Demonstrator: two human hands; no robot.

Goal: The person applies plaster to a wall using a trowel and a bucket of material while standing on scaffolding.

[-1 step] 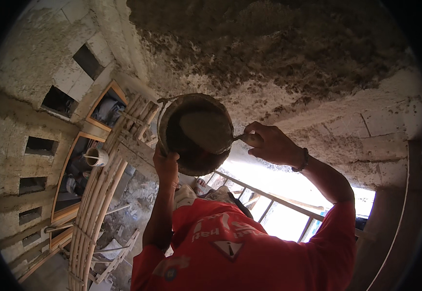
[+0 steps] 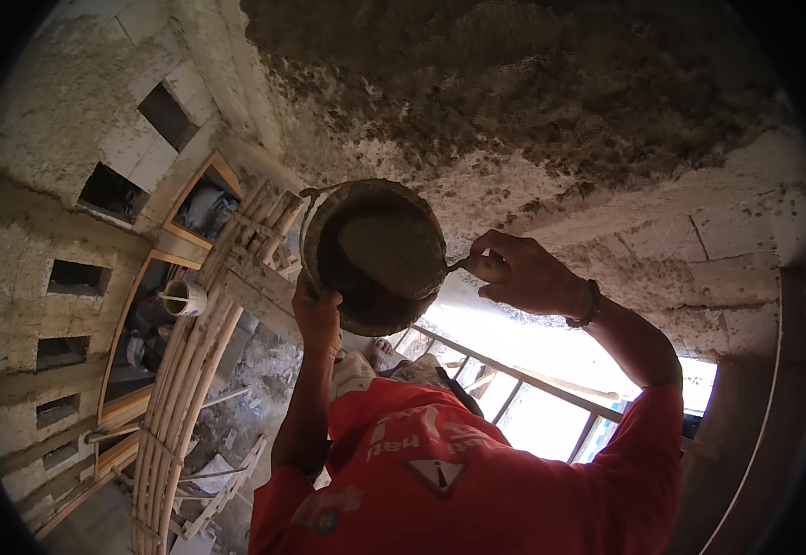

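Observation:
My left hand (image 2: 318, 319) is closed on the near left side of a round, mortar-crusted bucket (image 2: 366, 319), which is tilted so that its dark inside shows. A wire-like bail handle (image 2: 311, 196) hangs at the bucket's left rim. My right hand (image 2: 537, 280) grips the short handle of a trowel (image 2: 488, 268) to the right of the bucket. Its neck passes by the right rim. A rounded grey-brown shape inside appears to be the blade carrying mortar, but shadow blurs its outline. Beyond the bucket rises a wall (image 2: 533, 83) with dark, rough wet mortar on its upper part.
Bundled bamboo poles (image 2: 176, 407) run along the left, with a small pale bucket (image 2: 184, 299) on them. A block wall (image 2: 14, 240) with square openings and wooden frames stands farther left. A wooden ladder-like frame (image 2: 519, 375) crosses a bright opening behind me. A cord (image 2: 762, 430) hangs at right.
My right hand and wrist have shifted very slightly to the right. The bucket and my left hand look the same.

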